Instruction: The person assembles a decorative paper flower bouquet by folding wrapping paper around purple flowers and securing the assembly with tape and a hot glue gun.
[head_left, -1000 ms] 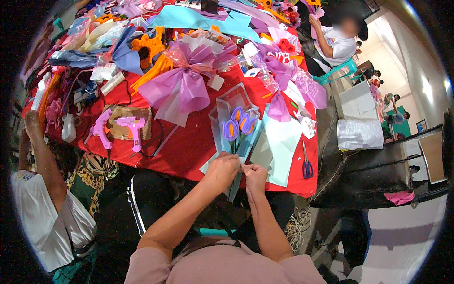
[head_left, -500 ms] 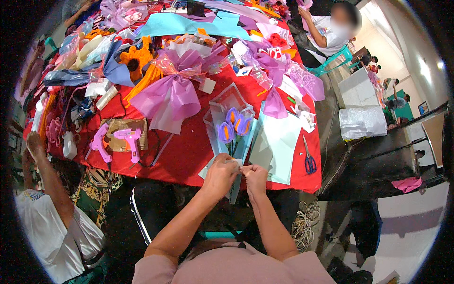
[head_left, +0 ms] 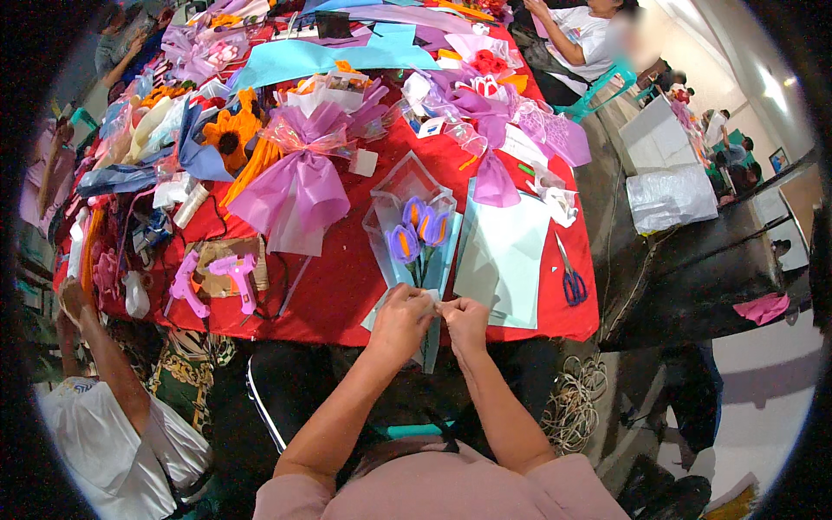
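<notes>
Bouquet (head_left: 425, 229), purple-and-orange flowers (head_left: 404, 244) in pale wrapping (head_left: 443, 264), across the near edge of the red-covered counter (head_left: 338, 299). Left hand (head_left: 400, 322): fingers closed around its lower end. Right hand (head_left: 466, 326): just beside, fingers pinched together, anything between them indistinct.

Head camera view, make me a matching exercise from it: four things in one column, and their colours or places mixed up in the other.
Things:
1. Flowers
2. Glue guns
3. Scissors
4. Tablecloth

Colours or places:
A. To the right of the pale sheets
B. Red, spread beneath the others
C. Purple and orange, just beyond the left hand
D. Pink, one lying on brown cardboard

Right pairs: 1-C, 2-D, 3-A, 4-B
</notes>
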Demonstrator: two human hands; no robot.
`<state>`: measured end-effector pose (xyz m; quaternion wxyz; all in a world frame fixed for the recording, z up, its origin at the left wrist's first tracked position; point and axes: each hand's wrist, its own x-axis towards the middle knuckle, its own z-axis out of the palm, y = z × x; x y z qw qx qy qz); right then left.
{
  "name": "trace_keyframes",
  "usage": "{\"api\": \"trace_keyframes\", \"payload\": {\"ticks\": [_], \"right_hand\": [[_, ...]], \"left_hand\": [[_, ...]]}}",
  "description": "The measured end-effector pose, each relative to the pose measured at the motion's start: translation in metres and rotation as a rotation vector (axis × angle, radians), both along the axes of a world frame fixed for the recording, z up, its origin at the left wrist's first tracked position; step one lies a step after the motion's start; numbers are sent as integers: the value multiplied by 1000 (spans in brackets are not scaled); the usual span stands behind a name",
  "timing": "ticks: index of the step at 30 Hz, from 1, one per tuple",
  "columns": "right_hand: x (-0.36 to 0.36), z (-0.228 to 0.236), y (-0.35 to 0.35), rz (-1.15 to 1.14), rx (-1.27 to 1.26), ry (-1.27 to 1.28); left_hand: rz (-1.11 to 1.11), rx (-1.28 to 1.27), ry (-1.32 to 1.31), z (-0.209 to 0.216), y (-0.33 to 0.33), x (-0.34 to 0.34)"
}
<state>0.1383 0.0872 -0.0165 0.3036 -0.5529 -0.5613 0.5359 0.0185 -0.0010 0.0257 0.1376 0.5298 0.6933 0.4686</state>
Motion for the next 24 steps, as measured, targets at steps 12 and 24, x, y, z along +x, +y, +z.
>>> {"api": "trace_keyframes", "payload": {"ticks": [12,24], "right_hand": [[3,3,6,40,-23,-65],[6,-4,8,72,34,-69]], "left_hand": [[-9,-32,1,4,0,1],[-17,-42,3,0,0,1]]}}
